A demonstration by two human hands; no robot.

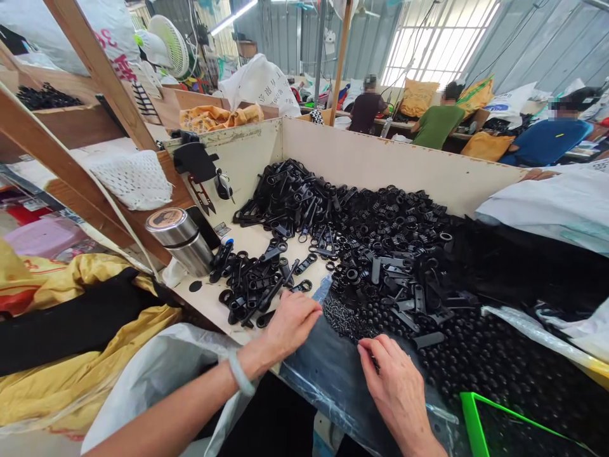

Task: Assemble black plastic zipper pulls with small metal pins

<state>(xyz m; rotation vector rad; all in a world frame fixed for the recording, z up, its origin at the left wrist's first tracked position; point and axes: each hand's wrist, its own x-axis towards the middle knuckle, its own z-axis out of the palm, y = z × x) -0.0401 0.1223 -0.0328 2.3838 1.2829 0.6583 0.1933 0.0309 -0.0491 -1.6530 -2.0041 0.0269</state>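
My left hand (pixel 294 322), with a pale band on its wrist, is over the front of the bench. Its fingers are curled together, and what they hold, if anything, is hidden. Just beyond it lie loose black plastic levers with ring ends (pixel 257 279). My right hand (pixel 394 374) is at the near edge of a heap of tiny black parts (pixel 347 314). Its thumb and fingers are drawn together in a pinch; I cannot make out anything between them. Black balls (pixel 476 349) spread to its right, with flat black strips (pixel 428 339) beside them.
Big heaps of black levers (pixel 290 197) and black rings (pixel 394 216) fill the back of the walled bench. A steel flask (pixel 183 238) stands at left, near hanging snips (pixel 202 195). A green-rimmed tray (pixel 471 422) sits front right. Several people work beyond the back wall (pixel 380 155).
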